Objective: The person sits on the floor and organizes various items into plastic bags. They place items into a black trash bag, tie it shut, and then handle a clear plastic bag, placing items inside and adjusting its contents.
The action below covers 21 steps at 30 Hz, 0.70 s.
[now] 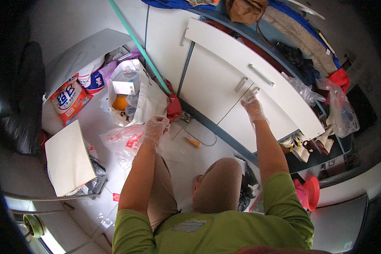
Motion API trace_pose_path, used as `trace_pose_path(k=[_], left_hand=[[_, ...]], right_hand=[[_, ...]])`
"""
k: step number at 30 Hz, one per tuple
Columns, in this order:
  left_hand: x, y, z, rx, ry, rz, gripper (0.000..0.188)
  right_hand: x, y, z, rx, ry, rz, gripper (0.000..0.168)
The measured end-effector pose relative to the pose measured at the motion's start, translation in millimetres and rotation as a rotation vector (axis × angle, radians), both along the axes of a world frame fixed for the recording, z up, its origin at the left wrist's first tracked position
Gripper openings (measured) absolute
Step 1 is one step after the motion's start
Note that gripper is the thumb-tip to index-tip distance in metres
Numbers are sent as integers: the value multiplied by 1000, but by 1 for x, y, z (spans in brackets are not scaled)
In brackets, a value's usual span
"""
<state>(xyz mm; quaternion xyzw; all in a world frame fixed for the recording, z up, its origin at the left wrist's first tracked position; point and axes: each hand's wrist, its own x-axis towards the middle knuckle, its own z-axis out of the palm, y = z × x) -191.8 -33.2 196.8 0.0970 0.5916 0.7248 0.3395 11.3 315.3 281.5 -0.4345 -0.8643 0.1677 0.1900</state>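
Observation:
A clear plastic glove covers my left hand point(157, 127), whose fingers are curled together at the near edge of a white bag point(154, 104) filled with boxes, an orange item and other things. Whether the fingers hold the thin clear plastic near them cannot be told. Below that hand lies a crumpled translucent plastic bag point(127, 141) with red print. My right hand point(253, 108), gloved too, reaches up to the metal handle point(255, 91) of a white cabinet door point(266, 117); how its fingers meet the handle is unclear. Above it, a white drawer point(222, 47) is pulled out.
A green pole point(139, 47) leans between the bag and the cabinets. Detergent packaging point(70, 100) and a white-and-blue bucket point(92, 76) stand at the left, near a cream board point(68, 158). An orange-handled tool point(193, 143) lies on the tiles. Plastic bags point(338, 108) hang at the right.

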Motion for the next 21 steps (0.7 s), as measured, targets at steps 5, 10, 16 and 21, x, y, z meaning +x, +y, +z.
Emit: trace_pose_path(k=[5, 10, 16, 21], left_hand=[[2, 7, 1, -108, 102, -35, 14], [-2, -6, 3, -199, 248, -57, 15], [3, 4, -2, -224, 249, -116, 17], [0, 3, -10, -212, 238, -131, 19]], right_hand=[[15, 29, -11, 28, -69, 67, 84], [-4, -93, 76, 334, -139, 76, 33], [36, -100, 126, 1076, -127, 44, 28], [76, -91, 180, 1007, -241, -238, 57]])
